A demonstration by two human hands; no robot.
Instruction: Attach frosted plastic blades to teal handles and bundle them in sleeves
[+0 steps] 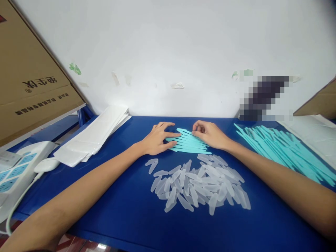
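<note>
A small fan of teal plastic sticks (189,143) lies on the blue table (126,210) at its far middle. My left hand (156,138) rests flat on the left end of the fan, fingers stretched out. My right hand (208,134) sits at the fan's right side, its fingers curled and pinching the tips of the top sticks. Just in front of both hands lies a loose heap of several translucent plastic caps (199,183).
A large pile of teal sticks (283,148) spreads along the right. White bags lie stacked at the left (91,138) and far right (312,134). A power strip with a white plug (23,164) sits at the left edge, with cardboard boxes (31,77) above it.
</note>
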